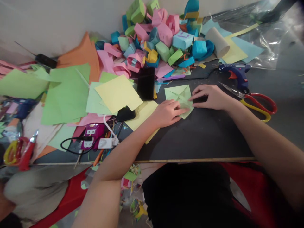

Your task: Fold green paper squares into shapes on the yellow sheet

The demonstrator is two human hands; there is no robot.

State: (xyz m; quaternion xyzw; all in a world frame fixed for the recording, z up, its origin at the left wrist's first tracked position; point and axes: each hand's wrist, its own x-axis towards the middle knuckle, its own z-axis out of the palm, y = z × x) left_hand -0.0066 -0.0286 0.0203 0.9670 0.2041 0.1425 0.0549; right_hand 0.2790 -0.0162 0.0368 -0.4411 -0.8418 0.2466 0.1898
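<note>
A light green square of paper (177,91), with crossing creases and flaps folded toward its middle, lies on the dark table. My left hand (167,113) rests on its lower left part, fingers stretched out flat over the paper. From the other side, my right hand (210,97) pinches the paper's right edge between thumb and fingertips. Under my left wrist and forearm sits a pale yellow sheet (140,114), partly covered. Scissors (251,99) with red and yellow handles lie beyond my right forearm.
Folded paper boxes (163,34) pile up against the wall. A blue glue gun (237,74) lies behind the scissors. Left of my hands are a dark phone (146,84), yellow sheets (118,93), green sheets (65,95) and a purple power strip (93,134). Another person's leg (40,193) shows lower left.
</note>
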